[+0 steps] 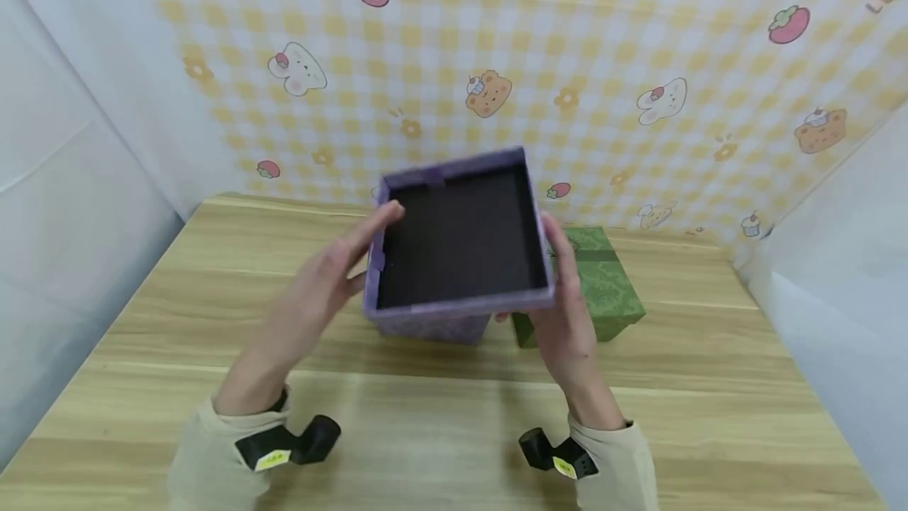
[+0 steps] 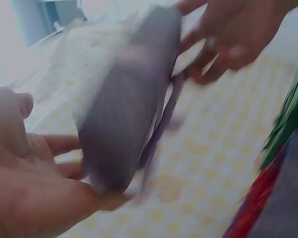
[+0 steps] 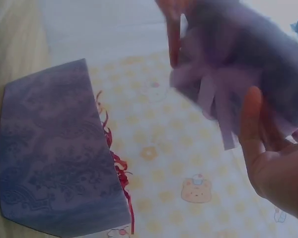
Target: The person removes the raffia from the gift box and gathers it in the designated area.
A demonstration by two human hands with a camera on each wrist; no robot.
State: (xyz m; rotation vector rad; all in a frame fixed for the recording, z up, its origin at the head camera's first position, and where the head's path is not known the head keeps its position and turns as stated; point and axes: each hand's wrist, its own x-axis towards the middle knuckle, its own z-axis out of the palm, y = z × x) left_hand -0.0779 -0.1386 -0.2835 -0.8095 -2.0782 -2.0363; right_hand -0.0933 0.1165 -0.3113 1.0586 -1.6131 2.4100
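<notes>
A purple box lid (image 1: pixel 461 243) is held in the air, its black inside turned toward the head camera. My left hand (image 1: pixel 319 290) grips its left side, with a finger or thumb over the rim. On the opposite side, my right hand (image 1: pixel 567 318) holds the lid's right edge. A pale purple ribbon bow (image 3: pixel 213 84) shows on the lid's outer face in the right wrist view. Below and behind the lid stands the purple patterned box (image 1: pixel 433 330), mostly hidden in the head view. Red shredded paper (image 3: pixel 120 171) sticks out at its open top.
A green patterned box (image 1: pixel 612 282) stands on the wooden table (image 1: pixel 426 432), right of the purple box and partly behind my right hand. A yellow checked cloth (image 1: pixel 426 61) hangs along the back. White sheets (image 1: pixel 71 140) close off the sides.
</notes>
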